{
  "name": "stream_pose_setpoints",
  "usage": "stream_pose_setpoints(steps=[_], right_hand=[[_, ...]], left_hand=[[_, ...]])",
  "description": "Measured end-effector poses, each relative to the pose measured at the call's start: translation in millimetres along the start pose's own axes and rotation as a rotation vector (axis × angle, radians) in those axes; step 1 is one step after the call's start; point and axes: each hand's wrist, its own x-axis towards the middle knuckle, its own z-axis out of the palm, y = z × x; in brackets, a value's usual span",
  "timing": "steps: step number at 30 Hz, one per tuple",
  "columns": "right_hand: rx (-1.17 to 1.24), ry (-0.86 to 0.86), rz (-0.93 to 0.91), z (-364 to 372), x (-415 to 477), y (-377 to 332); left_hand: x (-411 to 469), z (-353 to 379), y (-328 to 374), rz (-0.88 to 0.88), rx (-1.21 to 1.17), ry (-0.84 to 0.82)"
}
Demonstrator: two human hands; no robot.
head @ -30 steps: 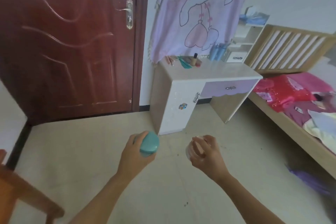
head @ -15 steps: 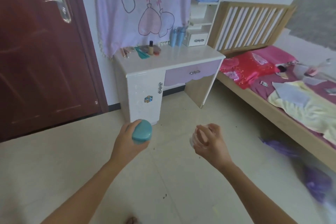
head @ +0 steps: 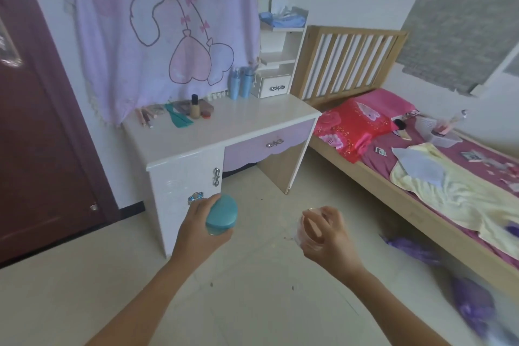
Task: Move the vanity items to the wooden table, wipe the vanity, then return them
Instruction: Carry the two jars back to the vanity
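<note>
My left hand (head: 198,229) grips a teal-lidded jar (head: 222,215) from the side, held in front of the vanity's cabinet door. My right hand (head: 327,233) is curled round a small clear pinkish jar (head: 304,230), mostly hidden by the fingers. The white and lilac vanity (head: 202,137) stands ahead against the wall. At its back left lie a teal comb (head: 178,118), a foundation bottle (head: 194,107), a red compact (head: 206,114) and pink pencils (head: 144,116). Two blue bottles (head: 240,83) stand beside a small white drawer shelf (head: 276,70).
A dark red door (head: 36,132) is to the left. A wooden bed (head: 393,185) with pink sheets, a red pillow and a yellow towel runs along the right. Purple bags (head: 471,309) lie on the tiled floor by the bed. A lilac cartoon cloth hangs above the vanity.
The view has swung right and closer to the vanity; the door slid out to the left and more of the bed appeared. Both hands keep holding their jars.
</note>
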Motion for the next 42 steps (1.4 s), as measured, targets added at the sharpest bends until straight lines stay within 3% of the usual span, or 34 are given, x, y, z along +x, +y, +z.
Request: stream_pose_setpoints(steps=[12, 27, 33, 38, 42], right_hand=[[0.045, -0.117, 0.054, 88, 89, 71], [0.279, -0.259, -0.094, 148, 335, 223], [0.288, -0.22, -0.205, 167, 369, 260], [0.25, -0.305, -0.085, 191, 394, 297], [0.193, -0.345, -0.064, 212, 429, 309]], left_hand=[[90, 11, -67, -0.159, 0.048, 0.077], [286, 106, -73, -0.316, 0.121, 0.287], [307, 151, -88, -0.405, 0.188, 0.25], [357, 158, -102, -0.499, 0.206, 0.197], [417, 167, -118, -0.448, 0.219, 0.18]])
